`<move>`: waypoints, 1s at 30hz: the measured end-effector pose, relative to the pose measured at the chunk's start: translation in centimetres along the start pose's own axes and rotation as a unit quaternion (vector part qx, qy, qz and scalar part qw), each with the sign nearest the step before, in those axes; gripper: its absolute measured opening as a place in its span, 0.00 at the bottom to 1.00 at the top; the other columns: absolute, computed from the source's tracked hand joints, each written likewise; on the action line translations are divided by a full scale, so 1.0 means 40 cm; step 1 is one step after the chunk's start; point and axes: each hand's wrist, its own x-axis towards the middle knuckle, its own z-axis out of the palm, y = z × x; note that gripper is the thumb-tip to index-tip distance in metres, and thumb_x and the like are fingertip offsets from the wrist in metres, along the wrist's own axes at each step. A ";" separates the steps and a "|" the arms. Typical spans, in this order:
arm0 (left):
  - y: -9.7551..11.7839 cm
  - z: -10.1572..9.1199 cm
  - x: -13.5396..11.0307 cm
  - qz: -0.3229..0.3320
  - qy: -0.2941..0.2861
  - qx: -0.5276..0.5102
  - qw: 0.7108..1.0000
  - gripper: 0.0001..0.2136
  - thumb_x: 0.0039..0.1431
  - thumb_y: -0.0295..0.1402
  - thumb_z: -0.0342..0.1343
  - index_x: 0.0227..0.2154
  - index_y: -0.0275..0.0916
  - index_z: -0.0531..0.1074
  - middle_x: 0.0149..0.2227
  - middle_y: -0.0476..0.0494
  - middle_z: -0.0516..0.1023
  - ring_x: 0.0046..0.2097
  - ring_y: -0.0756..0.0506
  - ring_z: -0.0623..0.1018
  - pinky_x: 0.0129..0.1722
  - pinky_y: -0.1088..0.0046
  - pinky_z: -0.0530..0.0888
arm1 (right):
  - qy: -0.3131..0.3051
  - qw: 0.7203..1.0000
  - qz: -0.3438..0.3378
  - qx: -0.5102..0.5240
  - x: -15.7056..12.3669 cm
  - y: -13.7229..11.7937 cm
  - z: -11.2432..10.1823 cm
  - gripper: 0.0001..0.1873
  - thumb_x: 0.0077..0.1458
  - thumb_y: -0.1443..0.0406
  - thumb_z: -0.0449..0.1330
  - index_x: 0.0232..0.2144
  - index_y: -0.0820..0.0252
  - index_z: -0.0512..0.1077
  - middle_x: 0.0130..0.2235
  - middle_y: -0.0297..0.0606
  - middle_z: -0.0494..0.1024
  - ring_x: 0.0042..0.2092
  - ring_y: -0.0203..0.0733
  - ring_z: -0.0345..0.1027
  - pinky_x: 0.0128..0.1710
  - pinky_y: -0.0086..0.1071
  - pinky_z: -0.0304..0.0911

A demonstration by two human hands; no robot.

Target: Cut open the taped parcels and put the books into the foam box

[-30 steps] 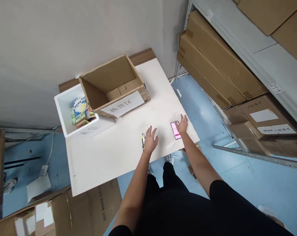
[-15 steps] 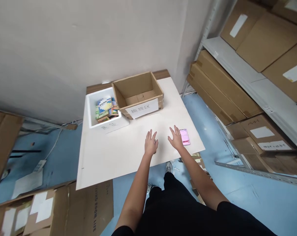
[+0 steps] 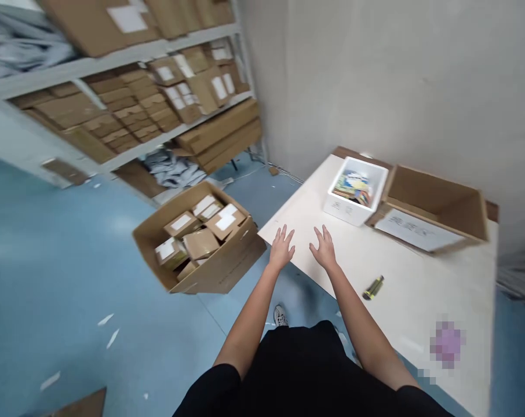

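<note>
My left hand (image 3: 281, 249) is out in front of me at the left corner of the white table (image 3: 306, 202), fingers spread and holding nothing. Over the table's front edge, my right hand (image 3: 324, 248) is also empty with its fingers apart. To the right of my right hand lies a black and yellow utility knife (image 3: 372, 287). Behind it stands a white foam box (image 3: 347, 209) with colourful small packs (image 3: 353, 186) inside. An open cardboard box (image 3: 431, 217) with a handwritten paper label adjoins it on the right.
A large open carton (image 3: 232, 269) full of small parcels (image 3: 201, 243) stands on the blue floor, left of the table. Shelves (image 3: 167, 139) stacked with cardboard boxes line the back left. A blurred pink item (image 3: 447, 343) lies at the table's right. Paper scraps (image 3: 112, 338) litter the floor.
My view and body have turned left, bringing the parcel-filled carton into sight. My hands have shifted from the table's right part to its left corner. The utility knife now shows on the table.
</note>
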 end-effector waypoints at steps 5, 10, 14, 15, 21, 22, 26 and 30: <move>-0.324 -0.209 -0.152 -0.128 0.103 0.015 0.986 0.32 0.66 0.34 0.59 0.72 0.45 0.62 0.78 0.37 0.53 0.77 0.29 0.55 0.70 0.44 0.66 | -0.076 0.989 -0.115 0.044 0.139 -0.317 0.220 0.38 0.63 0.61 0.59 0.73 0.54 0.60 0.77 0.50 0.51 0.74 0.62 0.51 0.69 0.60 0.57; -0.532 -0.319 -0.305 -0.243 0.165 0.021 0.956 0.31 0.67 0.35 0.57 0.72 0.43 0.62 0.76 0.35 0.56 0.75 0.31 0.59 0.71 0.46 0.65 | -0.146 0.963 -0.218 0.060 0.242 -0.543 0.389 0.38 0.63 0.61 0.59 0.73 0.55 0.61 0.77 0.49 0.52 0.74 0.61 0.50 0.71 0.57 0.56; -0.631 -0.314 -0.351 -0.305 0.159 0.019 0.939 0.31 0.67 0.36 0.57 0.71 0.44 0.62 0.77 0.36 0.55 0.75 0.31 0.59 0.70 0.47 0.66 | -0.191 0.949 -0.244 0.059 0.318 -0.624 0.507 0.39 0.62 0.61 0.60 0.74 0.54 0.60 0.77 0.48 0.52 0.75 0.62 0.49 0.71 0.59 0.54; -0.651 -0.306 -0.349 -0.317 0.153 0.016 0.936 0.31 0.67 0.36 0.57 0.71 0.44 0.63 0.77 0.36 0.55 0.75 0.31 0.59 0.70 0.47 0.66 | -0.200 0.947 -0.245 0.058 0.338 -0.632 0.535 0.40 0.62 0.61 0.61 0.74 0.53 0.60 0.77 0.48 0.52 0.75 0.62 0.49 0.71 0.59 0.53; -0.774 -0.244 -0.239 -0.362 0.087 -0.010 0.928 0.32 0.65 0.36 0.60 0.71 0.44 0.62 0.77 0.34 0.54 0.76 0.30 0.57 0.69 0.48 0.68 | -0.259 0.938 -0.224 0.058 0.467 -0.627 0.702 0.42 0.60 0.62 0.62 0.75 0.53 0.59 0.76 0.48 0.52 0.73 0.60 0.52 0.71 0.54 0.55; -0.795 -0.234 -0.212 -0.370 0.072 -0.017 0.926 0.33 0.64 0.36 0.61 0.72 0.43 0.62 0.77 0.33 0.55 0.76 0.30 0.57 0.69 0.47 0.67 | -0.276 0.936 -0.212 0.057 0.489 -0.622 0.729 0.42 0.60 0.62 0.62 0.75 0.53 0.58 0.76 0.48 0.53 0.73 0.61 0.53 0.70 0.54 0.57; -0.874 -0.199 -0.120 -0.391 0.020 -0.048 0.919 0.38 0.63 0.39 0.62 0.74 0.43 0.58 0.77 0.29 0.55 0.76 0.28 0.56 0.68 0.43 0.66 | -0.331 0.924 -0.186 0.048 0.568 -0.604 0.818 0.45 0.59 0.62 0.64 0.75 0.54 0.57 0.76 0.50 0.54 0.74 0.61 0.52 0.69 0.52 0.58; -0.953 -0.182 -0.062 -0.405 -0.012 -0.066 0.912 0.41 0.61 0.41 0.64 0.74 0.41 0.55 0.77 0.26 0.53 0.77 0.28 0.54 0.69 0.44 0.63 | -0.338 0.922 -0.184 0.050 0.640 -0.596 0.865 0.44 0.60 0.62 0.63 0.76 0.54 0.56 0.76 0.49 0.53 0.74 0.60 0.53 0.69 0.52 0.58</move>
